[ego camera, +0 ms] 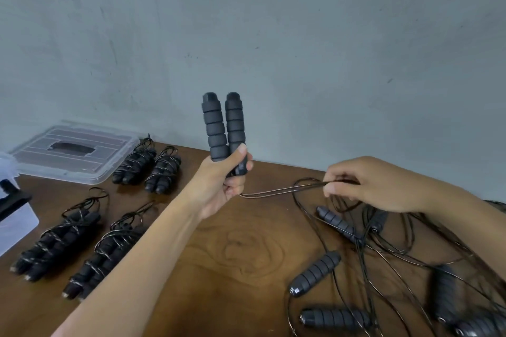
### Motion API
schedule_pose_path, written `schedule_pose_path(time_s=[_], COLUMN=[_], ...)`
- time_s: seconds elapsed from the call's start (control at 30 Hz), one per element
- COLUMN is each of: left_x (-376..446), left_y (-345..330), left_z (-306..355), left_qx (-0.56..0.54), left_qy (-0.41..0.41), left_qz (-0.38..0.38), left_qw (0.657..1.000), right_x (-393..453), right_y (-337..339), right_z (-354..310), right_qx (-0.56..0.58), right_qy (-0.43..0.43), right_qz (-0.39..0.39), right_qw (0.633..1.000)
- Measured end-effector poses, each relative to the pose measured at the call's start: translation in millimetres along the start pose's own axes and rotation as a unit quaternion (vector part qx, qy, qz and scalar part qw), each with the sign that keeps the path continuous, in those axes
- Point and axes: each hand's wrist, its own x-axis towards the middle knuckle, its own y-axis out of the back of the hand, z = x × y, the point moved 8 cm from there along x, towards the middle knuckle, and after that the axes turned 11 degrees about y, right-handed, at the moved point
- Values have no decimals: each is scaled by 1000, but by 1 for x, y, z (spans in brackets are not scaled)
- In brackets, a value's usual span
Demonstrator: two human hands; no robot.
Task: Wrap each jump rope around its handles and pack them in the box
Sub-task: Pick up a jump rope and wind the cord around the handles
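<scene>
Head view shows the left hand (pixel 221 180) gripping two handles (pixel 223 126) upright above the table (pixel 246 249), while the right hand (pixel 369 186) pinches their cord (pixel 282 191) just beside it.

Views: one, head-worn, wide-angle. Position: above the near edge of the brown wooden table (pixel 246 249), close over it. Facing: forward and slightly down, toward the grey-blue plaster wall (pixel 273 35) behind the table's far edge. Coverage: wall fills the upper half, table the lower. Straight lines bow near the borders.
</scene>
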Motion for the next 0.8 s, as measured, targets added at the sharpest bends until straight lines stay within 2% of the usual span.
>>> schedule_pose_path(time_s=[0.2,0.3,0.5,0.8], left_x=[1,3,8,-1], left_y=[-45,-67,-92,-117], left_z=[-51,-69,-83,-97], left_qx=[54,67,105,258], left_qy=[60,81,108,124], left_qz=[-61,-96,-89,-104], left_qw=[995,990,985,952], right_x=[6,16,33,64], right_y=[47,59,56,26], right_z=[-6,-26,-59,-85], right_qx=[-89,-130,-179,-216], right_qy=[33,61,113,123], right_qz=[135,166,137,13], right_qw=[986,976,968,968])
